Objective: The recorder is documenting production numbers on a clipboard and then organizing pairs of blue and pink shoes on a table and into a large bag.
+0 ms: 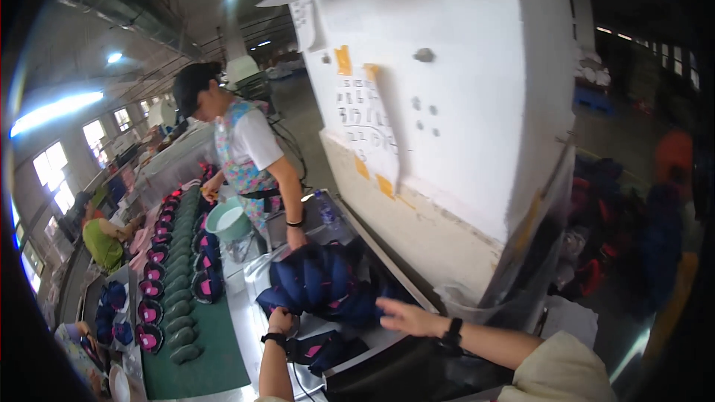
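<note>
A stack of navy shoe uppers point(316, 275) with pink patches lies on the workbench in front of me. My left hand point(281, 320) is at the stack's near left corner, its fingers closed on the edge of a navy shoe upper point(274, 299). To the right of the stack, my right hand point(408, 318) reaches in with its fingers stretched out and apart, holding nothing. Nearer to me, between my forearms, lie more navy uppers point(324, 350), one showing a pink patch. Dark bands circle both my wrists.
Across the bench a co-worker point(253, 149) in a floral apron rests a hand by the stack, near a pale green basin point(229, 219). Rows of shoes and grey-green foot-shaped forms cover a green conveyor point(201, 372) at left. A white pillar point(447, 104) stands ahead; a bottle point(325, 208) sits beside it.
</note>
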